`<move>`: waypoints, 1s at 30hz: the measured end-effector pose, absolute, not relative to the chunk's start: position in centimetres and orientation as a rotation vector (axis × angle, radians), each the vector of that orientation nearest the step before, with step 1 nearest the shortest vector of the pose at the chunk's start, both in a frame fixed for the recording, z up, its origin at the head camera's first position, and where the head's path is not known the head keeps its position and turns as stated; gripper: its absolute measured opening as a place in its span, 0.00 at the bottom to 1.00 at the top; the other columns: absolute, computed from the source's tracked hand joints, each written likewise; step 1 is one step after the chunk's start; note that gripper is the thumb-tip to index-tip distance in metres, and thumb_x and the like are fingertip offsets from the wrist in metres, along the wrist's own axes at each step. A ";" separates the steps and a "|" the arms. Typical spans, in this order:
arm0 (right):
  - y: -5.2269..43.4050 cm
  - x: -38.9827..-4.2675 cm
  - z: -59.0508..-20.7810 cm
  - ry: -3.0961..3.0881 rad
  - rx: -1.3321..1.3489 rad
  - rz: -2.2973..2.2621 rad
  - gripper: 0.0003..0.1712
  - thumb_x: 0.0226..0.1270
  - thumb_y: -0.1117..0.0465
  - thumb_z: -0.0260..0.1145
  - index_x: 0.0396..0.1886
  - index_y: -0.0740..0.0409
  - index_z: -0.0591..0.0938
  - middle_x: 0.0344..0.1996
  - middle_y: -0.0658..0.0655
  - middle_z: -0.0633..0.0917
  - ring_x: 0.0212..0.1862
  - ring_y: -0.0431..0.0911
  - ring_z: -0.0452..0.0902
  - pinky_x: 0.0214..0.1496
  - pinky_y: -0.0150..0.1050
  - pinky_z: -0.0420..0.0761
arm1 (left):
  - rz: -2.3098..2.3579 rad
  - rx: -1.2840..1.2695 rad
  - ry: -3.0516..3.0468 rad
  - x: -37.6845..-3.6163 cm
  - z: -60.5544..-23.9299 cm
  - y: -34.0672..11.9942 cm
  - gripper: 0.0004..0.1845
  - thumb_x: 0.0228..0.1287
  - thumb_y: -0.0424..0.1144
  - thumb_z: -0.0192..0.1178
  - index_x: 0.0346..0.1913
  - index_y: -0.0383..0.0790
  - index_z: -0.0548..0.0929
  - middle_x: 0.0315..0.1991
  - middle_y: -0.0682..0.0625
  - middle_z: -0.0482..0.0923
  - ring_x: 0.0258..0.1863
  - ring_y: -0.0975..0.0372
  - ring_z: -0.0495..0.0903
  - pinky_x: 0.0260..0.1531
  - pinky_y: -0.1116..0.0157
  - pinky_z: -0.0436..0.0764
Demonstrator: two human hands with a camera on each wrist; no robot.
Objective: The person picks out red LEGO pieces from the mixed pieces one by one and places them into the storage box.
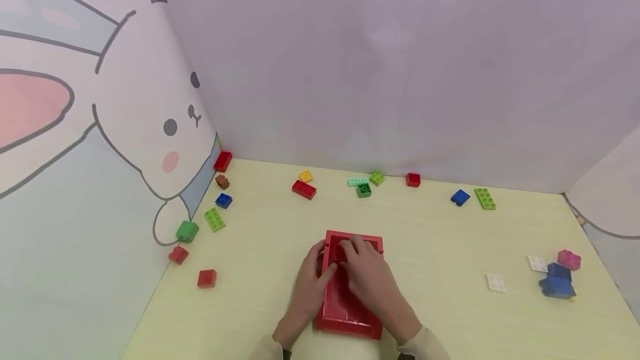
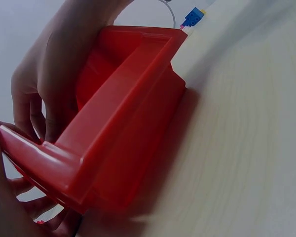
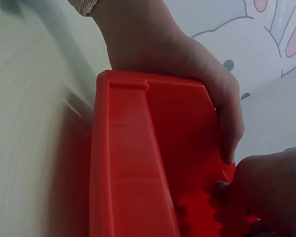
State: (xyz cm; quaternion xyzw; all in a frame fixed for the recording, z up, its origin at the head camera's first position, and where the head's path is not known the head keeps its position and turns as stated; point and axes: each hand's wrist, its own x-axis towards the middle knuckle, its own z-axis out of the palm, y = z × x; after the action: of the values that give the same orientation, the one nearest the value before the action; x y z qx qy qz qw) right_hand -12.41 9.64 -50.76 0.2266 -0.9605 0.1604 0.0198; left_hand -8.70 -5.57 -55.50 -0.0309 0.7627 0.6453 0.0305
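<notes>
At the left a red brick [image 1: 206, 278] lies on the table [image 1: 250, 304], then my left hand [image 1: 307, 289] grips the left wall of the red bin [image 1: 348, 327] at near centre, my right hand [image 1: 371, 279] reaches inside its far end, pinching or not I cannot tell, and a white plate [image 1: 496, 283] lies right.

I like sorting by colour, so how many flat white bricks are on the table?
2. One white brick lies right of the red bin; another white brick lies farther right, near the pink brick. The bin could hide more.
</notes>
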 end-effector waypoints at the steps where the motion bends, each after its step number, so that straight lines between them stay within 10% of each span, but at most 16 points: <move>1: 9.6 -12.4 -50.8 -2.981 0.703 0.491 0.38 0.48 0.61 0.85 0.61 0.53 0.80 0.51 0.54 0.82 0.50 0.46 0.80 0.51 0.45 0.91 | 1.988 -0.096 2.350 -8.7 -55.5 -5.6 0.34 0.75 0.47 0.62 0.79 0.56 0.63 0.75 0.55 0.69 0.74 0.55 0.71 0.71 0.52 0.77; 30: 9.5 -12.4 -50.6 -3.009 0.693 0.470 0.44 0.38 0.60 0.90 0.62 0.49 0.83 0.53 0.53 0.85 0.55 0.51 0.81 0.56 0.50 0.89 | 1.964 -0.124 2.377 -8.6 -55.3 -5.4 0.34 0.73 0.42 0.63 0.78 0.55 0.64 0.73 0.53 0.70 0.71 0.53 0.74 0.64 0.53 0.83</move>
State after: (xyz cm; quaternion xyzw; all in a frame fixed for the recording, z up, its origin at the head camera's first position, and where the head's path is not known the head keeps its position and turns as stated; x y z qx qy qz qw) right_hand -12.36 9.47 -50.62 0.2220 -0.9633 0.1504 0.0090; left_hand -8.61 -5.45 -55.29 -0.0402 0.7699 0.6363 0.0278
